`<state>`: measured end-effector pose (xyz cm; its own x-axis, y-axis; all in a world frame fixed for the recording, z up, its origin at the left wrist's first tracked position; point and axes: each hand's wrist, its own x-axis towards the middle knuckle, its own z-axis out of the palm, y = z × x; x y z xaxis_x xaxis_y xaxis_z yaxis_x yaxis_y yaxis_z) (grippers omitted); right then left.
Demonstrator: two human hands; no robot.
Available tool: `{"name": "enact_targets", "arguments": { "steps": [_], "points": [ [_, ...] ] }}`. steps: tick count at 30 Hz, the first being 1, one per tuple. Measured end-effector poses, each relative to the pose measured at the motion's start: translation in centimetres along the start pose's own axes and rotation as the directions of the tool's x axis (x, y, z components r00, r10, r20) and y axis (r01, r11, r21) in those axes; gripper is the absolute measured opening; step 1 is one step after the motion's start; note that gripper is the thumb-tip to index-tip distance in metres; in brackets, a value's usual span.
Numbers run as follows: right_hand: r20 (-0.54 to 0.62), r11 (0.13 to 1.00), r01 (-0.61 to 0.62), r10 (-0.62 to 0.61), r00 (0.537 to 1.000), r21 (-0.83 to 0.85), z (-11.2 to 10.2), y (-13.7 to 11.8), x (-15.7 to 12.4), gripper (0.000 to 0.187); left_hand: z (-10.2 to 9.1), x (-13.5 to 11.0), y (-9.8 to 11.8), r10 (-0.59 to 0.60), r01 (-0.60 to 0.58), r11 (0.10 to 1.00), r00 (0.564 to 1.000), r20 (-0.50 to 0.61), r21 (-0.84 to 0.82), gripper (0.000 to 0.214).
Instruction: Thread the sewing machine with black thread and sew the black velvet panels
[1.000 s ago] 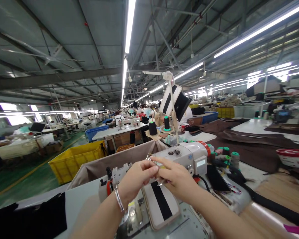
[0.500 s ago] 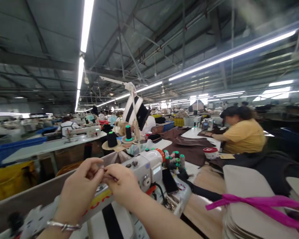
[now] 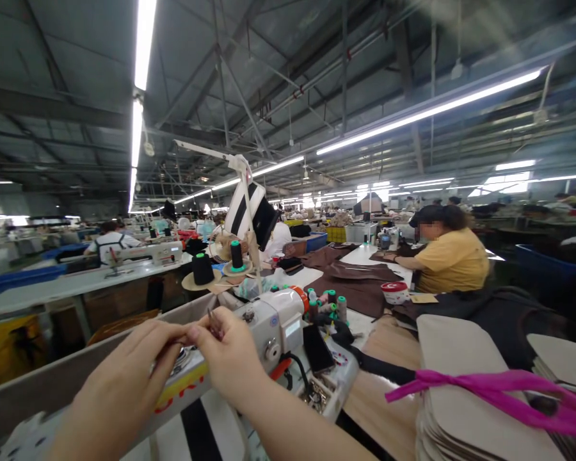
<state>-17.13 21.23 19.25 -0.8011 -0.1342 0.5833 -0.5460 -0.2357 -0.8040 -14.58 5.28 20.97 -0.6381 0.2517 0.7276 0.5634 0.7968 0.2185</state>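
Left hand [image 3: 120, 384] dropped lower; right hand [image 3: 233, 362] pinches thin dark tool [image 3: 214, 323].

The thin object [image 3: 214, 322] the fingers [image 3: 200, 334] pinch is too small to identify.

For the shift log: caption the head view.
Right hand pinches a small tool, left hand touching it, over a sewing machine near stacked panels.
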Motion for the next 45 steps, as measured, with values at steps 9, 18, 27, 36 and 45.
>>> {"name": "enact_targets", "arguments": {
  "steps": [9,18,27,36,45],
  "points": [
    [-0.234,0.995,0.075,-0.089,0.968,-0.071,-0.4,0.3,-3.0,0.025,-0.3,-1.1,1.8,-0.511,0.555,0.713,0.829,0.225,-0.428,0.018],
    [0.051,0.842,0.295,-0.306,0.951,-0.452,1.4,1.4,-3.3,0.013,-0.3,-2.2,1.9,-0.490,0.453,0.428,0.844,0.220,-0.782,0.015],
    [0.121,0.705,0.452,-0.467,0.876,-0.546,1.6,1.8,-2.8,0.013,-1.0,-2.7,1.6,-0.445,0.420,0.722,0.890,0.095,-0.550,0.016],
    [0.031,0.964,0.134,-0.131,0.991,-0.229,1.5,2.0,-1.6,0.013,-0.2,-2.5,1.0,-0.485,0.472,0.365,0.832,0.269,-0.803,0.020],
    [0.061,0.971,0.016,-0.031,0.998,0.240,2.0,2.1,-4.7,0.016,0.1,-2.1,1.3,-0.413,0.331,0.107,0.873,0.261,-0.937,0.020]
  ]
}}
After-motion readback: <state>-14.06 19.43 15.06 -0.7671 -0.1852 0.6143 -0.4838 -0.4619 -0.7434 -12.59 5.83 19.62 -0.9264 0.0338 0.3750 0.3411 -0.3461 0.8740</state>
